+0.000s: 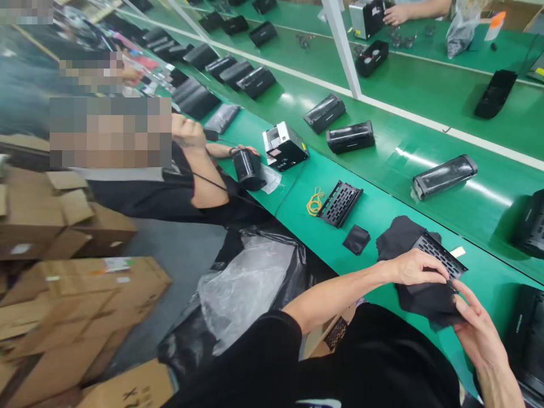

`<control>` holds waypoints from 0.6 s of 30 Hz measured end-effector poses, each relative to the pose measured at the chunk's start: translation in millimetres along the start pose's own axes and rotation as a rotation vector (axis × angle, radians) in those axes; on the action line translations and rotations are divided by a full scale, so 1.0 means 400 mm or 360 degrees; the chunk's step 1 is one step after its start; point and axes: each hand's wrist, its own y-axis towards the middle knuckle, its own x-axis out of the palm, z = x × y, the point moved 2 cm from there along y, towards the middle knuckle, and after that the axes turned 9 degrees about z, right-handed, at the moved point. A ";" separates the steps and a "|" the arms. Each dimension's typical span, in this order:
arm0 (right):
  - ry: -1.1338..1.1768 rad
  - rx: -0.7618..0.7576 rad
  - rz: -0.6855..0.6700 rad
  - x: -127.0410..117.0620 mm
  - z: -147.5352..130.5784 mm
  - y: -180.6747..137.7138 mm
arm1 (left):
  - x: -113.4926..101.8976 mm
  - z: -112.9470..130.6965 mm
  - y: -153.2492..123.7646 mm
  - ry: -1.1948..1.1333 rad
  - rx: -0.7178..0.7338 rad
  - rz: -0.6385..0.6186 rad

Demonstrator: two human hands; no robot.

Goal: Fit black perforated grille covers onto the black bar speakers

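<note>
- Reaching over the green counter (374,209) at the lower right of the frame, the person brings both hands together above a stack of black sheets (395,238).
- The left hand's grip (442,276) is pinched on a small dark piece (451,287); whether this is loose or part of something beneath cannot be told.
- The right hand's grip (457,290) has its thumb and fingertips at the same piece; how firmly they grasp it cannot be told.
- A black perforated panel (442,255) lies on the black sheets, right of centre in the frame, just beyond the left hand and partly hidden by it.
- A pale strip (458,251) shows just beside the panel's far edge.
- Near the middle of the frame, yellow bands (315,202) lie next to a second perforated panel (340,204), with a small pile of black squares (356,239) below and to the right.
- At upper centre stands a black-and-white device (284,146); left of it, a co-worker's hand (250,150) is at a dark cylinder (249,169), their other hand (189,131) raised.
- Dark rounded units (445,175) lie spaced along the green surface across the upper right.
- Cardboard boxes (106,306) fill the lower left, and clear plastic (246,289) lies at lower centre.
</note>
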 end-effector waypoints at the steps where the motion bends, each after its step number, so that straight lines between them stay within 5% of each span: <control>1: -0.0109 -0.0033 0.0049 -0.008 -0.002 0.017 | -0.005 -0.010 0.012 0.0092 -0.0002 0.0043; 7: -0.0580 -0.0244 0.0354 -0.029 -0.039 0.175 | -0.009 -0.092 0.086 0.0660 -0.0008 0.0158; 11: -0.0826 -0.0263 0.0171 -0.008 -0.047 0.253 | -0.003 -0.136 0.114 0.0751 -0.0052 0.0115; 18: -0.1172 -0.0284 -0.0017 -0.038 -0.027 0.260 | -0.031 -0.154 0.115 0.0859 -0.0056 0.0154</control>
